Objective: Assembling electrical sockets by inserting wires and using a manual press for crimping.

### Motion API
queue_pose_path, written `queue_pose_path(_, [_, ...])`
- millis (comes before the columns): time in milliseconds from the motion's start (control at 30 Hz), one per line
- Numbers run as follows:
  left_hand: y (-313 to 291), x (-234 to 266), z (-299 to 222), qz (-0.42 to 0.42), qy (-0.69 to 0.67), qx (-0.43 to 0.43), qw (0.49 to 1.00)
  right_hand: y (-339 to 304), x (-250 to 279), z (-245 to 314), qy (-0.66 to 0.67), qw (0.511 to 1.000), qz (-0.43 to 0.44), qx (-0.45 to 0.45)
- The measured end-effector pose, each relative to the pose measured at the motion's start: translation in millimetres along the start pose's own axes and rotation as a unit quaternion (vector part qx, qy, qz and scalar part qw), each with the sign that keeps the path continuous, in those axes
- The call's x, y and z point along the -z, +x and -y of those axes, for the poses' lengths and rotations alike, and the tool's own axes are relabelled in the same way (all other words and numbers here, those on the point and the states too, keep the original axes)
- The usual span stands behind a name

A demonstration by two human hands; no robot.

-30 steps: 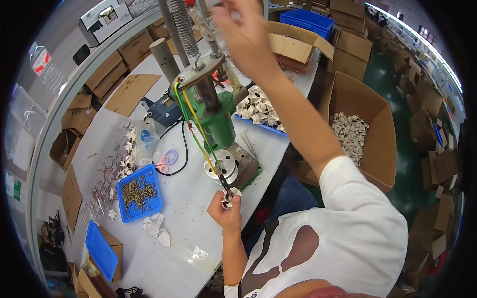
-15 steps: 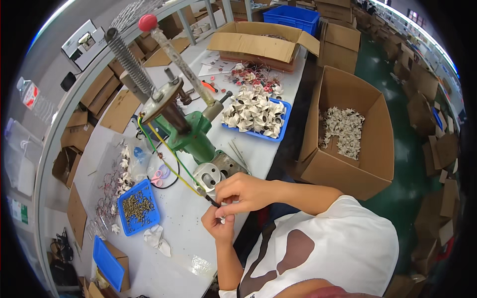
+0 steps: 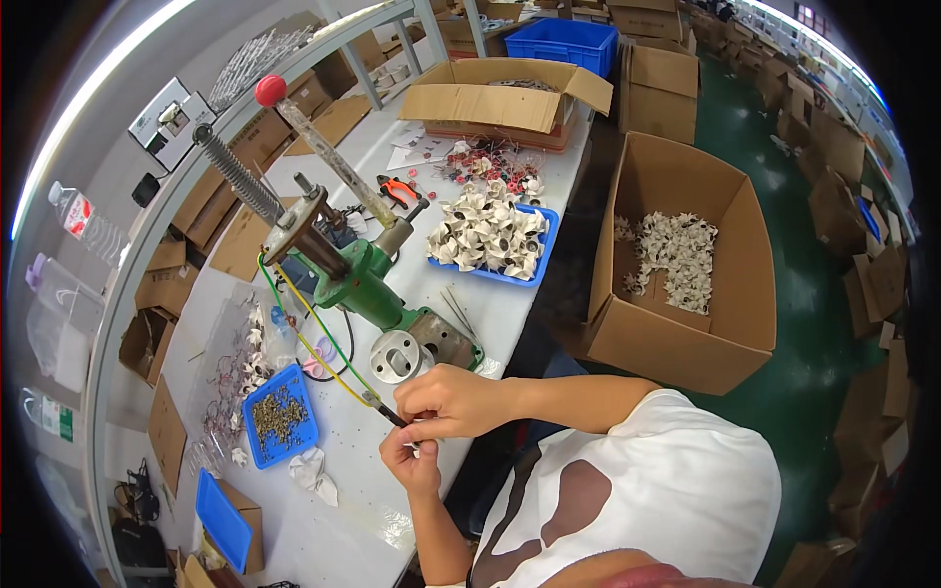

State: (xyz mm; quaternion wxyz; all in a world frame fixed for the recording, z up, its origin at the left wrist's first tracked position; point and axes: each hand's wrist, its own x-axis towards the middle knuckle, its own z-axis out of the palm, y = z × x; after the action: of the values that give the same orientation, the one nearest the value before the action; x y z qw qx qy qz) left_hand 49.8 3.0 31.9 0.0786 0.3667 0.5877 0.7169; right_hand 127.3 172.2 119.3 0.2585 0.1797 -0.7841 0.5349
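Observation:
My hands meet over the near edge of the white table. My right hand (image 3: 449,402) is closed, fingertips around a slim black stick-shaped tool (image 3: 391,415), whose upper end joins a yellow and a green cord. My left hand (image 3: 412,463) sits just below, fingers pinched on a small white piece that barely shows between the hands. The tool's lower tip is hidden by my fingers. Beyond them stands a green hand press (image 3: 365,282) with a red-knobbed lever and a round metal plate (image 3: 399,357) at its foot. The cords run up to the press.
A blue tray (image 3: 306,436) of small brass-coloured parts lies left, near pink scissors (image 3: 317,363). Another blue tray (image 3: 549,245) holds heaped white flower-shaped parts. An open cardboard box (image 3: 676,358) with more stands right of the table. Orange-handled pliers (image 3: 397,190) lie behind the press.
The view has shifted slightly, so the press and trays sit differently in it. My hands stay together on the tool and the white piece, with the fingers little changed.

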Motion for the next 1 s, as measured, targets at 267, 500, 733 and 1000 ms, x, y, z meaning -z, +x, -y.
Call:
queue_pose_path(267, [1.6,34.8,-9.7,0.113,0.203,-0.027,0.972,-12.1,-13.4,-1.2,0.013,0.996,-0.083,-0.002])
queue_pose_path(500, [18.5,75.9,11.3,0.128,0.269,0.027,0.954,-37.0,-29.2,-34.3,-0.006,0.978,-0.192,-0.074])
queue_pose_path(733, [17.3,85.6,20.0,0.141,0.176,0.137,0.964,-52.3,-57.6,-68.2,-0.057,0.974,-0.196,-0.099])
queue_pose_path(1000, [20.2,97.5,11.0,0.168,0.140,0.148,0.964,-64.3,-63.3,-86.5,-0.208,0.971,-0.116,-0.022])
